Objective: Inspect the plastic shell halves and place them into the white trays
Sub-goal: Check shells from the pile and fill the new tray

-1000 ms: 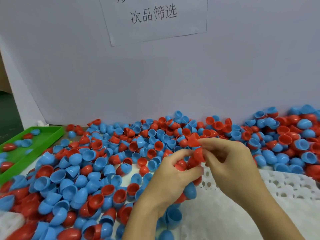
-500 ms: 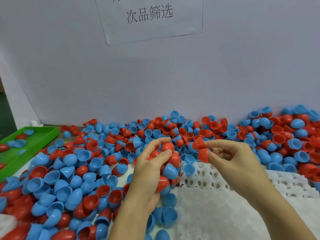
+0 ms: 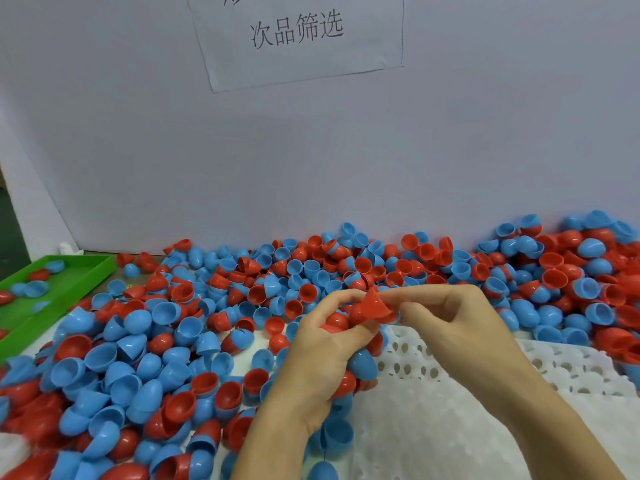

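Shells lay in a green tray [image 3: 86,271] at far left, beside a heap of red and blue shell halves [image 3: 145,348] covering the tabletop. At centre, the left hand [image 3: 322,358] had its fingers curled around several shells, while the right hand [image 3: 446,313] pinched a red shell half [image 3: 372,308] just above them. A white tray [image 3: 450,410] lay beneath, at right.

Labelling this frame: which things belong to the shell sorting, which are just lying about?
Job: red plastic shell half pinched by right hand; left hand gripping several shells; red and blue shell pile; white perforated tray.
Lying about: green plastic tray; paper wall sign.
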